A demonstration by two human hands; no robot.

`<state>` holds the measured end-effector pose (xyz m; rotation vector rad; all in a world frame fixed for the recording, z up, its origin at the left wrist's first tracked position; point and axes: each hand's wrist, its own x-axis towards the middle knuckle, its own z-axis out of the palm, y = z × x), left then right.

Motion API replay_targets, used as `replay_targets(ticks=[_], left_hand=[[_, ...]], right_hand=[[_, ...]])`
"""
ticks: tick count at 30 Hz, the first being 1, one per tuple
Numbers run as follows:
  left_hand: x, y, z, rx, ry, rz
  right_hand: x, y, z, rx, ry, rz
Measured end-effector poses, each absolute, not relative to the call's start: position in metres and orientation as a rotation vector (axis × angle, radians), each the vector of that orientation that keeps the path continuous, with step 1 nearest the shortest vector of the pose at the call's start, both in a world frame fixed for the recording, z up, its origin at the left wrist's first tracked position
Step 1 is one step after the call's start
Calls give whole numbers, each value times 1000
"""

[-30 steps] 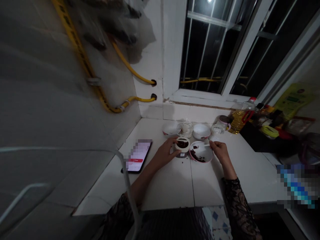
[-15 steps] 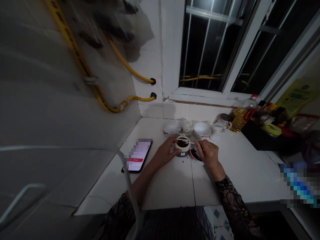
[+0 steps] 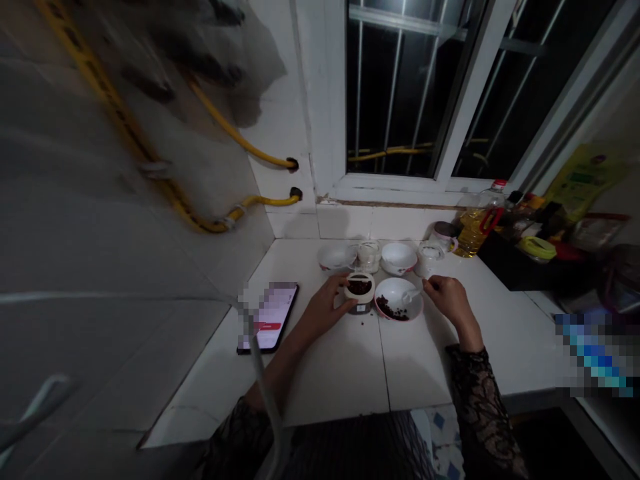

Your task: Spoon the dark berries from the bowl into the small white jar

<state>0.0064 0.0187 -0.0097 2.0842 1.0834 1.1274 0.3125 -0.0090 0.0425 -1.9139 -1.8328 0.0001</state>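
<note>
My left hand [image 3: 326, 304] is closed around the side of a small open container [image 3: 361, 307] with a whitish rim, filled with dark reddish-brown bits. Just to its right stands a white bowl [image 3: 399, 287] with a pink rim, more dark bits [image 3: 391, 310] lying in its lower left part. A small white spoon [image 3: 411, 294] reaches over this bowl, its handle pinched in my right hand [image 3: 454, 303] at the bowl's right side. A few crumbs have fallen on the counter in front of the container.
Behind are two more bowls [image 3: 399, 257], a glass jar [image 3: 369, 257] and another jar [image 3: 430, 259]. A phone [image 3: 273, 319] lies to the left. An oil bottle [image 3: 473, 230] and a black condiment box [image 3: 505, 263] stand at the back right. A pale curved bar [image 3: 263, 387] crosses the near left.
My right hand has moved right with the spoon, from beside the container to over the bowl, uncovering the bowl. My left hand stays on the container. The view has shifted slightly.
</note>
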Motion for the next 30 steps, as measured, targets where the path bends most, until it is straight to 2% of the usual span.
replay_targets(ticks=[7, 14, 30], left_hand=[[7, 18, -8, 2093, 1067, 1140], [6, 18, -9, 2106, 1056, 1151], [7, 18, -9, 2077, 1064, 1146]], right_hand=[[297, -9, 39, -1764, -1950, 300], [285, -6, 31, -1650, -1829, 531], [294, -4, 36, -1615, -1585, 598]])
